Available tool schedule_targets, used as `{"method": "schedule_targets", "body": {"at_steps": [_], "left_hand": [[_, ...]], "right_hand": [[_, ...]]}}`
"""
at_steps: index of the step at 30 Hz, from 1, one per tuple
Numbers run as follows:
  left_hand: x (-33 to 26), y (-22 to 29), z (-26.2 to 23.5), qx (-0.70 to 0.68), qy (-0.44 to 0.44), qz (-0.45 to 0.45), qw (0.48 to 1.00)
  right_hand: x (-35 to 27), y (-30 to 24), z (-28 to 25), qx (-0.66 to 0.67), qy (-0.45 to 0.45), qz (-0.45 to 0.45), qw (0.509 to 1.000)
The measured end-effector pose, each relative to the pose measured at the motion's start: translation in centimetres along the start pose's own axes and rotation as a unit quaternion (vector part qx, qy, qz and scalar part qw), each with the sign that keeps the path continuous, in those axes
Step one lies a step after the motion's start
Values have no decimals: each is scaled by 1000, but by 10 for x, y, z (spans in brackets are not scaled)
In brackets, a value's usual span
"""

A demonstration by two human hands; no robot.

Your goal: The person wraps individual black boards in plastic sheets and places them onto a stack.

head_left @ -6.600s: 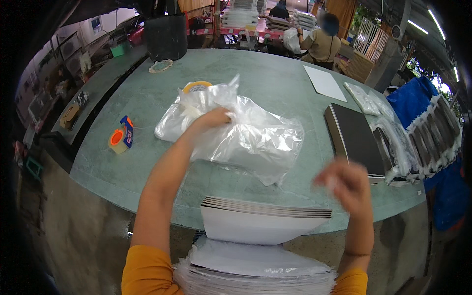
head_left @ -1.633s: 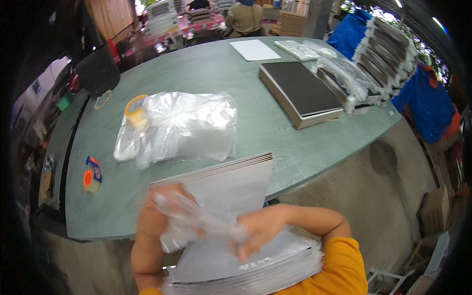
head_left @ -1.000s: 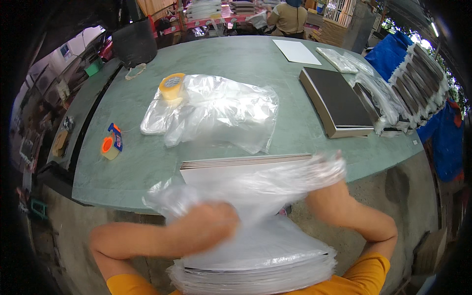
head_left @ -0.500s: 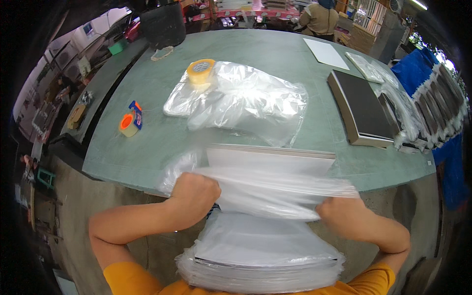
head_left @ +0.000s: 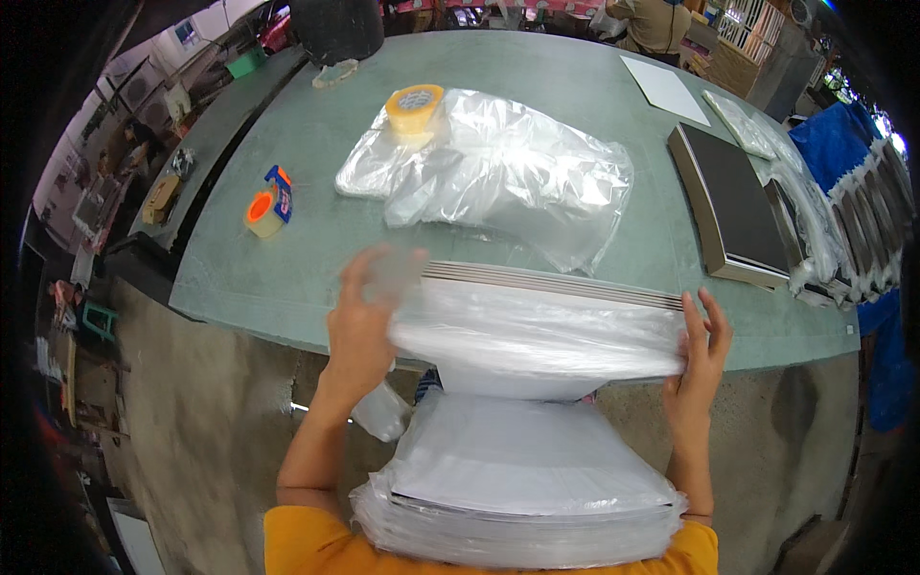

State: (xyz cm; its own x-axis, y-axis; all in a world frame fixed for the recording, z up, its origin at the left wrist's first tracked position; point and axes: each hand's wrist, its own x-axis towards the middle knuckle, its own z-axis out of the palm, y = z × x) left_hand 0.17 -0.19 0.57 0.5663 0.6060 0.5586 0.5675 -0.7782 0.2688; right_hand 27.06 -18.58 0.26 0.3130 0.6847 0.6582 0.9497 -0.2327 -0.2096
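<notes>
Both hands are on it: a flat stack of thin white boards half-sheathed in a clear plastic bag (head_left: 537,331), held level at the near edge of the grey-green concrete table (head_left: 287,287). The left hand (head_left: 364,321) grips the stack's left end, fingers curled over the bunched film, slightly blurred. The right hand (head_left: 700,350) is pressed against the stack's right end, fingers spread and upright along the edge, palm flat to it. The uncovered board edges show as a thin striped line along the far side of the stack.

Below that stack, nearer the person's orange shirt (head_left: 307,546), sits a thick pile of bagged white sheets (head_left: 517,479). Beyond the stack, on the table, lies a loose heap of clear plastic bags (head_left: 498,172), with a roll of yellowish packing tape (head_left: 414,105) touching its far left corner. Left of the heap, well apart, an orange tape dispenser with a blue handle (head_left: 266,203). To the right of the heap, a dark flat rectangular tray-like slab (head_left: 733,206), and beyond it more bagged bundles (head_left: 843,230) beside blue cloth (head_left: 843,134).
</notes>
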Motion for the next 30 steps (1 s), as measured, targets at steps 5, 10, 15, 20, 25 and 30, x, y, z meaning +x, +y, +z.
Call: {"method": "schedule_targets", "body": {"at_steps": [5, 10, 15, 20, 25, 30], "left_hand": [[-13, 9, -9, -61, 0, 69, 996], [-8, 3, -15, -247, 40, 65, 966], [-23, 4, -13, -148, 34, 78, 985], [-45, 6, 0, -111, 103, 147, 978], [-53, 2, 14, -109, 101, 120, 982], [-35, 3, 0, -173, 56, 103, 978]], "right_hand": [[-31, 24, -12, 80, 0, -10, 997], [-30, 36, -27, 320, 6, 25, 947], [-40, 33, -17, 123, 34, -68, 989], [-66, 38, 1, 113, 106, -121, 980], [-74, 42, 2, 116, 82, -132, 981], [-68, 37, -5, 139, 9, -158, 978]]}}
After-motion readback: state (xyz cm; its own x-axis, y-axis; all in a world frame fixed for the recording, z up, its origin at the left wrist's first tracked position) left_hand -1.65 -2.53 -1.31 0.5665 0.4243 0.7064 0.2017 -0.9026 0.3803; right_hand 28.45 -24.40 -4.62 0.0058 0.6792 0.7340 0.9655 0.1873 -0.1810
